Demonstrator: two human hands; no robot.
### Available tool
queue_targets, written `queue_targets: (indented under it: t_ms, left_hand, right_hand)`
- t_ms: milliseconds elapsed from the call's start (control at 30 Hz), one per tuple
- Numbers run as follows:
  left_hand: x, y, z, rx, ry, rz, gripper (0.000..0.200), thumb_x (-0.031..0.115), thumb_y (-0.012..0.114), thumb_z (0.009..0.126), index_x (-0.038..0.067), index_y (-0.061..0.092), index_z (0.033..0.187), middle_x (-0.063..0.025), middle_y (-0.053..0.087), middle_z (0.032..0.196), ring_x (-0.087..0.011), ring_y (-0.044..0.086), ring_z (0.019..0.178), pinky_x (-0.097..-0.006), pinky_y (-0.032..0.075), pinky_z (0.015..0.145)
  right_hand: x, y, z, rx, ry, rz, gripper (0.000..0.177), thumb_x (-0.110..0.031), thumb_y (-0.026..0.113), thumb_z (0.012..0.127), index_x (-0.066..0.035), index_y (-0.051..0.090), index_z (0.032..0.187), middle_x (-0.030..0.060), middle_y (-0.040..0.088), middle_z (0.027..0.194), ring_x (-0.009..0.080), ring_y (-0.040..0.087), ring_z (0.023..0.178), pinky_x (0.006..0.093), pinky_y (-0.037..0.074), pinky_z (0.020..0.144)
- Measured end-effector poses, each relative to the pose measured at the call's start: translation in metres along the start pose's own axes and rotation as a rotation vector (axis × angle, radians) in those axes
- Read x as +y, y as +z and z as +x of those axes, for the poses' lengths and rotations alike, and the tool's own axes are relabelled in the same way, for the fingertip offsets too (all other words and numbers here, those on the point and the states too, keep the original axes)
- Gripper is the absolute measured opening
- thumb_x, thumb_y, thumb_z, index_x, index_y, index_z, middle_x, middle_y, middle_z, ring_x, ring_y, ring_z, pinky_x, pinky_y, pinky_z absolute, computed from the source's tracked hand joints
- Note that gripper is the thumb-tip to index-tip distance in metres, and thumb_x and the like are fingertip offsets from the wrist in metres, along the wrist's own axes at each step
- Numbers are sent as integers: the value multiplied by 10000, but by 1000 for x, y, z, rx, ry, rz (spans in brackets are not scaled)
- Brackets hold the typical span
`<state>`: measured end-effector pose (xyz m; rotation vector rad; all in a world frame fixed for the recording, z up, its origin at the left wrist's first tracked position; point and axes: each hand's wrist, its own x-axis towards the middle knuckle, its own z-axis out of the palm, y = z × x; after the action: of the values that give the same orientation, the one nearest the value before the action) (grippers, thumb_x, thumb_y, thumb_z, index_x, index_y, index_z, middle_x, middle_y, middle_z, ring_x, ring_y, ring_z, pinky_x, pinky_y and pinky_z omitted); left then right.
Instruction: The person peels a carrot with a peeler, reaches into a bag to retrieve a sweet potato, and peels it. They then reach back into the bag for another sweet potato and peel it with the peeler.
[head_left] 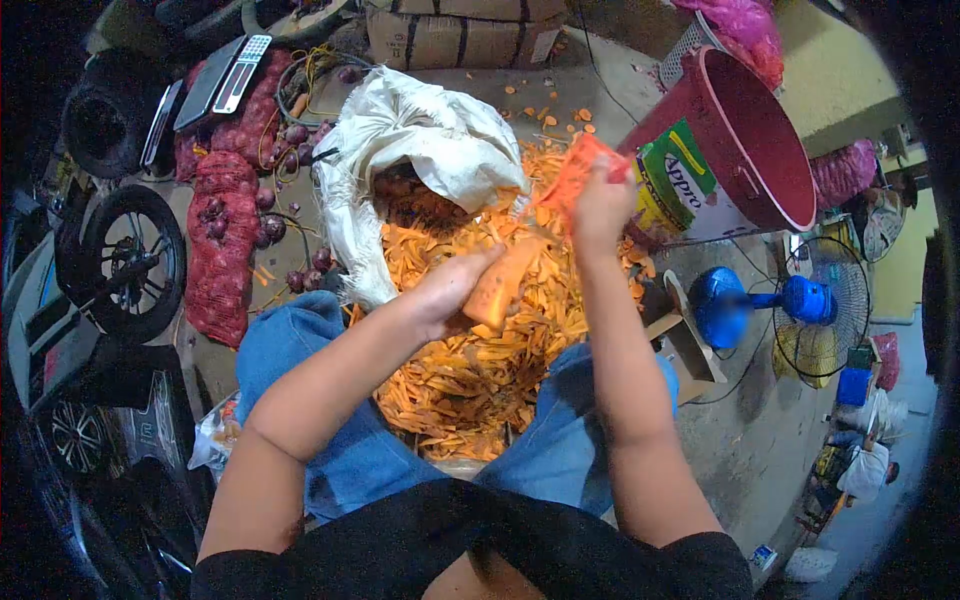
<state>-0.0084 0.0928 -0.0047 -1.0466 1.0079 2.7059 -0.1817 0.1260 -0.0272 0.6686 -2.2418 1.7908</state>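
Observation:
My left hand (455,290) is wrapped round the lower side of a thick carrot (502,285), which tilts over a heap of orange peelings (470,370) between my knees. To its upper right, my right hand (603,205) is closed on a red-orange peeler (568,178); motion blurs its edge and my fingers hide part of it. Peeler and carrot are apart. Just beyond my left hand lies a white woven sack (430,115) with its mouth open, dark inside, its contents hard to make out.
A large maroon bucket (705,75) leans at the upper right, near a blue fan (805,300). Red net sacks of onions (220,240) lie left, with loose onions on the floor and a scale (225,85) above. Cardboard boxes (460,40) stand at the back; a motorcycle wheel (130,262) is far left.

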Motion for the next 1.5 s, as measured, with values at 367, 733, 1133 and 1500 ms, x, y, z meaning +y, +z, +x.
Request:
queue_targets:
  t_ms: [367,733,1133,1500]
  left_hand:
    - [2,-31,29,-36,82,-185,342,347,316,849,87,492,985,-32,566,841,-140,549,708,-278,459,612]
    - [4,-12,19,7,83,-188,324,312,274,862,89,498,933,-44,558,780,-155,534,620,-300,444,513]
    - [11,-4,-10,23,61,151,367,288,313,863,17,446,1070,-90,538,990,-168,544,857,-287,433,768]
    - [12,-28,21,-61,79,-201,323,289,292,860,72,475,1013,-55,556,908,-157,549,774,-311,460,684]
  right_hand:
    - [-55,2,-39,-292,170,395,173,-168,479,805,5,485,798,16,479,634,89,425,554,253,357,507]
    - [-49,1,-45,-461,90,418,192,-189,461,820,-5,492,773,50,509,653,120,445,570,268,373,533]
    - [11,-6,14,29,187,-128,171,-130,466,793,25,468,721,67,492,604,137,446,532,275,360,497]
    - [-55,9,-42,-337,175,404,163,-174,485,809,-11,488,820,7,497,643,68,448,550,227,377,500]
